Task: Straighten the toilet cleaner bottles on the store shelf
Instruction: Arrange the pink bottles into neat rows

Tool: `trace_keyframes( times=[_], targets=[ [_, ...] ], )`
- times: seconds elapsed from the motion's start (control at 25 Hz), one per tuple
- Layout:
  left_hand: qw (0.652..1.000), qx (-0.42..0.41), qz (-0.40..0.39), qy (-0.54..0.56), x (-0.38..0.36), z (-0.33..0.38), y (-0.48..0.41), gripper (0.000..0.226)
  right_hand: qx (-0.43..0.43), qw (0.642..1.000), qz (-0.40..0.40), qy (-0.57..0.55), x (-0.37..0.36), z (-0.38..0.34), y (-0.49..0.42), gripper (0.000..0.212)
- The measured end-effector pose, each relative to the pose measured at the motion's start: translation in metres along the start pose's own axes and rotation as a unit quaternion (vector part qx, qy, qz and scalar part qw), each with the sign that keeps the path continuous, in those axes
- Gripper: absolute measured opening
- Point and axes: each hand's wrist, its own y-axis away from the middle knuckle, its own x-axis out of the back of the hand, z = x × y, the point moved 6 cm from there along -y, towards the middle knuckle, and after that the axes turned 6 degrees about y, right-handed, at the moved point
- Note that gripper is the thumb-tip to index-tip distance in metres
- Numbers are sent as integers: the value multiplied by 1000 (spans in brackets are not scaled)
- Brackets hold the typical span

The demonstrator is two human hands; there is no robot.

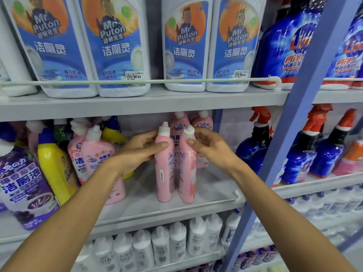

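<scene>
Two pink toilet cleaner bottles with white caps stand side by side near the front of the middle shelf [206, 195], turned edge-on to me. My left hand [137, 152] grips the neck of the left pink bottle [165, 179], thumb across its front. My right hand [212, 148] pinches the neck of the right pink bottle [187, 181] just below its cap. Two more pink bottles [177, 126] stand behind them, facing forward. Another pink pair [94, 154] stands to the left, partly hidden by my left forearm.
A yellow bottle [53, 165] and a purple bottle [23, 183] stand at the left. Large white Mr Puton jugs [121, 46] fill the upper shelf behind a rail. A blue upright post [284, 146] bounds the right, with dark blue spray bottles [253, 148] beyond. White bottles [161, 244] line the lower shelf.
</scene>
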Motion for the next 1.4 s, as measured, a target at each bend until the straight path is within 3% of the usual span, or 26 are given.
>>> trace_keyframes(
  times=[0.12,0.2,0.28,0.4,0.48,0.6,0.8,0.96,1.12,1.4],
  targets=[
    [986,-78,116,-91,-8,5,-1,46,-4,995,92,45,-1,6,0,46],
    [964,-117,186,-146,-16,8,0,45,-4,994,100,46,-5,10,4,57],
    [970,-107,168,-142,-11,-1,0,50,-18,999,31,6,-10,17,13,68],
    [995,-30,47,-81,-5,-24,9,72,-32,999,-19,-4,-19,25,28,77],
    [988,-52,94,-114,-7,-30,10,81,-28,996,67,44,-20,27,34,81],
    [967,-108,195,-127,-19,-34,12,78,2,983,170,70,-22,21,42,83],
    [982,-41,126,-133,-5,-64,14,96,-19,985,135,108,-23,41,53,87],
    [957,-42,225,-178,-15,-69,-2,86,-36,971,184,151,-12,55,46,71],
    [925,-77,318,-190,-31,-72,-28,86,-57,961,212,167,10,75,25,70],
    [910,-35,360,-204,-25,-87,-62,93,-96,962,200,159,23,110,-10,73]
  ],
)
